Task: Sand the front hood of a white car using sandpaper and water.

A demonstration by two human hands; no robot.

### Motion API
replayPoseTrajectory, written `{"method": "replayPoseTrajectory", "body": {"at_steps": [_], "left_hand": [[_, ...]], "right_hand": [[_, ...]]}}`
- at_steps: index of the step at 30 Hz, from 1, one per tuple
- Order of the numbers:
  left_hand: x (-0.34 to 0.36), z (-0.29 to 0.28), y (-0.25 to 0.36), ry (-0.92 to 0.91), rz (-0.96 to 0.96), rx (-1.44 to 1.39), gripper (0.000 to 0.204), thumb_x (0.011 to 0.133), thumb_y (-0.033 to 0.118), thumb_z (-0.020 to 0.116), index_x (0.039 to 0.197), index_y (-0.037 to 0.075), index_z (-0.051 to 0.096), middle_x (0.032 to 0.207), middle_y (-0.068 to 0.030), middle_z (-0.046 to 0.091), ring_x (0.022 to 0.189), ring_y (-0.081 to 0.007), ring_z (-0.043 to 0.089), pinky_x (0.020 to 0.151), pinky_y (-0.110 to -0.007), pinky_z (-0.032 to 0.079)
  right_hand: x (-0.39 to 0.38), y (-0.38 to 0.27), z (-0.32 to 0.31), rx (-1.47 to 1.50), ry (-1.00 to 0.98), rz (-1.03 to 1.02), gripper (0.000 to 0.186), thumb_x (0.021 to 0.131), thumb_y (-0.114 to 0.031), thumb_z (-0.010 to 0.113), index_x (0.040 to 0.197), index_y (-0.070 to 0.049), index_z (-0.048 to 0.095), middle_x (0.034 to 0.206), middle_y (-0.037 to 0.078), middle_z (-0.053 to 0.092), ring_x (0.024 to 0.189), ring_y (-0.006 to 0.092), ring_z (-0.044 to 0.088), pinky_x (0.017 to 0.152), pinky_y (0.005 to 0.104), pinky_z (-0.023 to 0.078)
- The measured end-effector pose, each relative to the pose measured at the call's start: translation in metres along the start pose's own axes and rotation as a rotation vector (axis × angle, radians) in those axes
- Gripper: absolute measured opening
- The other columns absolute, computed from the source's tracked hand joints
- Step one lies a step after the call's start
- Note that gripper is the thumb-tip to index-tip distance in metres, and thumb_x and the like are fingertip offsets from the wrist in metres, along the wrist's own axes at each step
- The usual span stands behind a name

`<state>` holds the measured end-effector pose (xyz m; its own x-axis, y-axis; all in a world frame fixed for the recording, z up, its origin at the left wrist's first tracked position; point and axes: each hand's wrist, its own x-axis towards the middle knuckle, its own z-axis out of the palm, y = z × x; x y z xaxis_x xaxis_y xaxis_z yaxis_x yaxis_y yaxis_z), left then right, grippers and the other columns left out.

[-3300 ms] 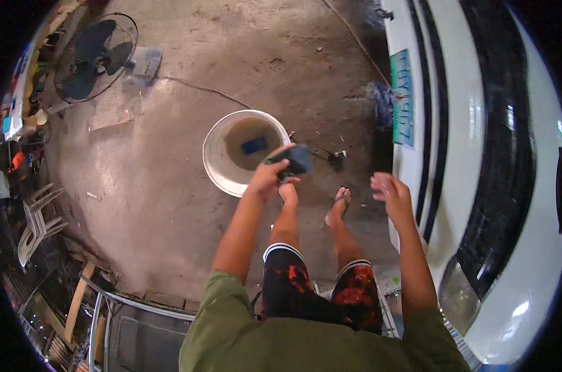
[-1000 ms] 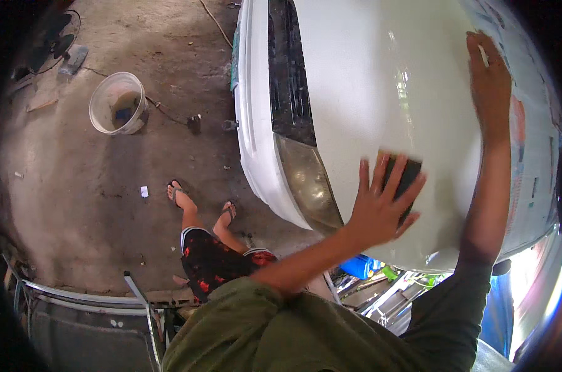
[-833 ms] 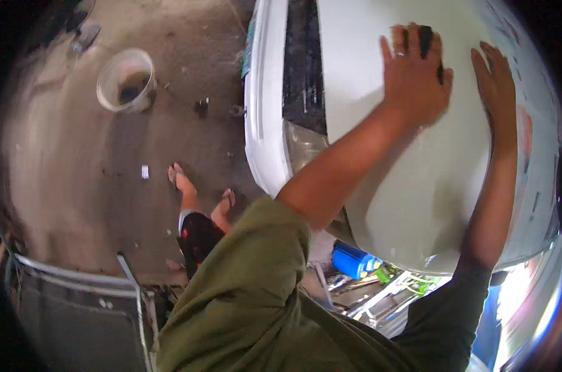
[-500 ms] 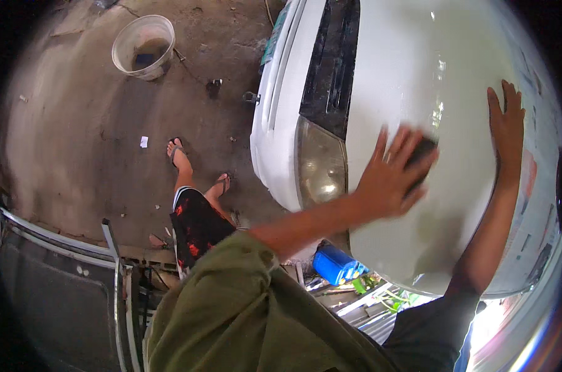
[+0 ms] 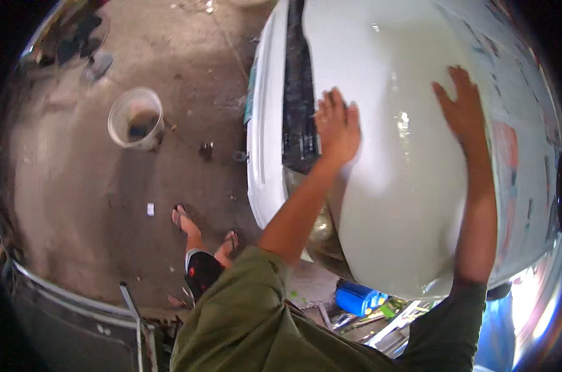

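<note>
The smooth, curved white car hood point(image 5: 392, 204) is streaked with pale glints and edged by a long black plastic grille strip point(image 5: 298, 105). The olive-green cloth shirt point(image 5: 240, 316) is worn above black cloth shorts point(image 5: 201, 278), splotched with red. Blue is shown by the boxy plastic container point(image 5: 354, 299), whitish by the round plastic bucket point(image 5: 120, 116).

The car hood point(image 5: 411, 204) is bearing the left hand point(image 5: 338, 133) near its left edge and the right hand point(image 5: 464, 108) farther right. The floor point(image 5: 57, 167) at left is carrying a bucket point(image 5: 123, 115), a fan point(image 5: 90, 46) farther left, and a white scrap point(image 5: 150, 209) nearer.
</note>
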<state>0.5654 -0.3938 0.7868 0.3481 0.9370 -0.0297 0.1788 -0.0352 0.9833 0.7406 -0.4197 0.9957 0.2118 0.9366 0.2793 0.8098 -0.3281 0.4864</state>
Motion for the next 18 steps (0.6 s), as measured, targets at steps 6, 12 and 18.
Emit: {"method": "replayPoseTrajectory", "body": {"at_steps": [6, 12, 18], "left_hand": [[-0.240, 0.028, 0.003, 0.018, 0.251, -0.100, 0.071, 0.095, 0.027, 0.044, 0.152, -0.004, 0.014, 0.155, -0.0314, 0.011, 0.143, -0.0503, 0.010, 0.114, -0.062, 0.003], [-0.061, 0.013, 0.000, -0.009, 0.125, -0.033, 0.060, 0.102, 0.027, 0.037, 0.150, -0.004, 0.019, 0.155, -0.0295, 0.017, 0.144, -0.0443, 0.015, 0.117, -0.052, 0.010], [-0.217, 0.021, -0.003, 0.002, 0.140, -0.095, 0.065, 0.098, 0.029, 0.042, 0.151, -0.003, 0.020, 0.155, -0.0300, 0.016, 0.144, -0.0455, 0.014, 0.116, -0.055, 0.009]], "right_hand": [[-0.010, -0.010, -0.018, -0.036, -0.046, 0.041, 0.066, 0.093, -0.048, 0.053, 0.140, -0.001, 0.043, 0.150, 0.018, 0.038, 0.142, 0.0315, 0.032, 0.118, 0.0454, 0.020], [-0.004, -0.025, -0.023, -0.031, -0.006, 0.041, 0.062, 0.092, -0.044, 0.055, 0.135, 0.000, 0.047, 0.145, 0.021, 0.042, 0.140, 0.0335, 0.033, 0.117, 0.0464, 0.022], [-0.012, -0.023, -0.016, -0.088, -0.091, 0.034, 0.063, 0.093, -0.044, 0.054, 0.139, -0.001, 0.045, 0.147, 0.018, 0.041, 0.141, 0.0319, 0.032, 0.118, 0.0455, 0.020]]}}
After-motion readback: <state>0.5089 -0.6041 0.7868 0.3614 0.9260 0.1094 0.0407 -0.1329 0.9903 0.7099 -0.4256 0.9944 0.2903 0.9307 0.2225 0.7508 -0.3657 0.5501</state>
